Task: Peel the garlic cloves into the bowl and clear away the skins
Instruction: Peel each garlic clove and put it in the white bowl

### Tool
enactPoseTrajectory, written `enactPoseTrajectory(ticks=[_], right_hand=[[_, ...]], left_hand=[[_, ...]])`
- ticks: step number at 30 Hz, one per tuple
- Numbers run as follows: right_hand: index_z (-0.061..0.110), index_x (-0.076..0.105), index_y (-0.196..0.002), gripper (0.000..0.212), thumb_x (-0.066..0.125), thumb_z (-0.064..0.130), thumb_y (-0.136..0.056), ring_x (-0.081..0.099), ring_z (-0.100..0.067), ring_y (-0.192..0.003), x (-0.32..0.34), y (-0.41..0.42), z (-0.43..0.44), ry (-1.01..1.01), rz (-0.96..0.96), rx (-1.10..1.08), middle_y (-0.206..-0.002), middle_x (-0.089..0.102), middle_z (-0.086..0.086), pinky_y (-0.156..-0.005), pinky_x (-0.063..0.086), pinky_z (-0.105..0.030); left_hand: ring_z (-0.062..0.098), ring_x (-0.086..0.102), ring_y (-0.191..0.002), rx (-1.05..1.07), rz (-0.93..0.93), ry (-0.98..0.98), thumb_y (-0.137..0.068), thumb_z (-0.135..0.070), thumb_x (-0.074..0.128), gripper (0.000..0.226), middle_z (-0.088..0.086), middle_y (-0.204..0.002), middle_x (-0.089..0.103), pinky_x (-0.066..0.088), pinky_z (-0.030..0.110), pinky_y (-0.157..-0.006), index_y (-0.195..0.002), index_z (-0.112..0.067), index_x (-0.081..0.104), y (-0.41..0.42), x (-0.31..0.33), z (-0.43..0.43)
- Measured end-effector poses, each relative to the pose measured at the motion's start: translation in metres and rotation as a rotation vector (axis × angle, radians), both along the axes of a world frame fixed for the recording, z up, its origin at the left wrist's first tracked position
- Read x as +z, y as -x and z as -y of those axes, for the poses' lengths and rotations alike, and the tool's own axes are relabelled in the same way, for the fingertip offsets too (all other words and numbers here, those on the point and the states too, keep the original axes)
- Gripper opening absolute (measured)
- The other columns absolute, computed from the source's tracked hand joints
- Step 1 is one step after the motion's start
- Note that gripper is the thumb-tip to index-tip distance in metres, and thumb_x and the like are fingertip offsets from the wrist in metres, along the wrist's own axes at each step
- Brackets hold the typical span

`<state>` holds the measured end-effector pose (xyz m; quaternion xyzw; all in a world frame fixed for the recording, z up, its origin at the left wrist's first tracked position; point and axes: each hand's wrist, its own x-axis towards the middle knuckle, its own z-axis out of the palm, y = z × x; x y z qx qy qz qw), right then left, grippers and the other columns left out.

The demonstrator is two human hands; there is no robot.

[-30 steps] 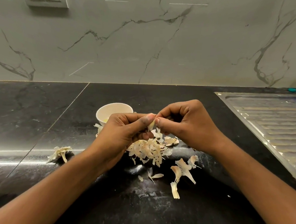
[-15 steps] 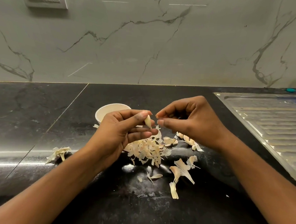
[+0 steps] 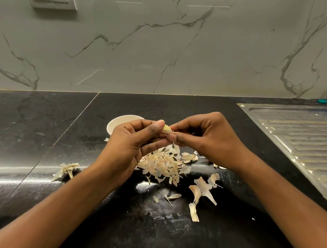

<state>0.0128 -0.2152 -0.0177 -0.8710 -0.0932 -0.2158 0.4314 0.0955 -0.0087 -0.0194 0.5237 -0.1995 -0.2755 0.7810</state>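
Note:
My left hand (image 3: pixel 132 143) holds a pale garlic clove (image 3: pixel 166 129) between thumb and fingers, raised above the counter. My right hand (image 3: pixel 205 138) meets it from the right, its thumb and forefinger pinching at the clove's tip. Behind my left hand stands a small white bowl (image 3: pixel 118 122), half hidden; its inside is not visible. Under both hands lies a heap of papery garlic skins (image 3: pixel 162 166), with larger loose skins (image 3: pixel 200 193) to the right and nearer me.
A garlic stem remnant with skins (image 3: pixel 66 170) lies apart at the left. The black stone counter (image 3: pixel 43 128) ends at a marble wall behind. A steel sink drainboard (image 3: pixel 301 136) fills the right side.
My hands had parted slightly half a second ago; now the right fingers are back on the clove's tip. Both hands sit a little higher over the skin heap.

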Motion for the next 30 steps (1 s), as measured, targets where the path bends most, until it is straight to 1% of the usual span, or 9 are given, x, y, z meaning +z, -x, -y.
enactPoseTrajectory(ticks=[4,8,9,11,14,20,25,28,30], right_hand=[[0.013,0.082,-0.110,0.017,0.078,0.019,-0.094,0.078,-0.016,-0.086,0.000,-0.001,0.001,0.067,0.044,-0.025,-0.093,0.080,0.005,-0.077,0.066,-0.036],[0.012,0.081,-0.108,0.015,0.077,0.019,-0.095,0.077,-0.019,-0.081,0.002,0.001,0.004,0.053,0.045,-0.028,-0.088,0.079,0.002,-0.073,0.063,-0.026],[0.012,0.080,-0.108,0.016,0.076,0.019,-0.095,0.077,-0.020,-0.081,0.003,0.002,0.004,0.034,0.039,-0.015,-0.088,0.079,0.000,-0.073,0.063,-0.026],[0.010,0.080,-0.110,0.016,0.076,0.017,-0.095,0.077,-0.023,-0.082,0.005,0.002,0.005,-0.012,0.010,0.020,-0.090,0.079,-0.003,-0.077,0.066,-0.033],[0.008,0.079,-0.110,0.016,0.075,0.013,-0.096,0.078,-0.024,-0.083,0.005,0.003,0.006,-0.043,-0.012,0.050,-0.091,0.079,-0.005,-0.079,0.067,-0.038],[0.002,0.080,-0.103,0.010,0.075,0.004,-0.094,0.078,-0.028,-0.075,0.002,0.004,0.002,-0.192,0.049,0.036,-0.086,0.079,-0.012,-0.071,0.065,-0.030],[0.005,0.080,-0.100,0.012,0.070,-0.001,-0.096,0.075,-0.026,-0.071,0.003,0.004,0.000,-0.259,0.022,0.080,-0.085,0.078,-0.016,-0.068,0.063,-0.029],[0.005,0.079,-0.101,0.012,0.070,0.001,-0.096,0.074,-0.024,-0.071,0.003,0.004,-0.001,-0.330,-0.023,0.087,-0.086,0.078,-0.014,-0.067,0.062,-0.028],[0.004,0.079,-0.104,0.012,0.072,0.005,-0.094,0.076,-0.025,-0.075,0.004,0.003,-0.001,-0.386,-0.056,0.066,-0.088,0.079,-0.014,-0.069,0.063,-0.028]], left_hand=[[0.032,0.078,-0.101,0.001,0.031,-0.028,-0.097,-0.013,0.066,0.028,0.025,-0.110,0.077,0.065,0.031,-0.084,-0.119,0.005,0.068,0.000,0.000,0.000],[0.027,0.078,-0.094,0.003,0.033,-0.018,-0.088,-0.010,0.069,0.033,0.022,-0.109,0.078,0.065,0.028,-0.080,-0.118,0.001,0.074,0.000,0.000,-0.001],[0.027,0.078,-0.095,0.006,0.045,-0.015,-0.087,-0.009,0.069,0.032,0.022,-0.109,0.078,0.065,0.029,-0.082,-0.117,0.002,0.074,0.001,0.000,-0.001],[0.029,0.078,-0.098,0.013,0.073,-0.009,-0.087,-0.005,0.069,0.030,0.023,-0.109,0.077,0.065,0.031,-0.085,-0.116,0.004,0.074,0.001,0.000,-0.001],[0.031,0.077,-0.099,0.015,0.088,-0.007,-0.085,-0.005,0.070,0.030,0.024,-0.109,0.077,0.065,0.030,-0.084,-0.113,0.005,0.074,0.002,0.000,-0.002],[0.028,0.079,-0.093,-0.028,0.015,0.023,-0.077,-0.004,0.071,0.026,0.025,-0.108,0.077,0.064,0.025,-0.078,-0.101,0.001,0.080,0.007,0.003,-0.002],[0.023,0.079,-0.080,-0.074,-0.071,0.044,-0.076,-0.002,0.069,0.023,0.024,-0.100,0.078,0.064,0.023,-0.072,-0.094,0.001,0.082,0.009,0.006,-0.001],[0.021,0.078,-0.077,-0.086,-0.094,0.054,-0.075,-0.003,0.069,0.022,0.023,-0.098,0.078,0.065,0.023,-0.073,-0.092,-0.001,0.083,0.010,0.006,-0.001],[0.023,0.079,-0.081,-0.067,-0.088,0.075,-0.075,-0.002,0.070,0.022,0.024,-0.101,0.078,0.065,0.024,-0.074,-0.094,0.001,0.082,0.009,0.006,-0.001]])
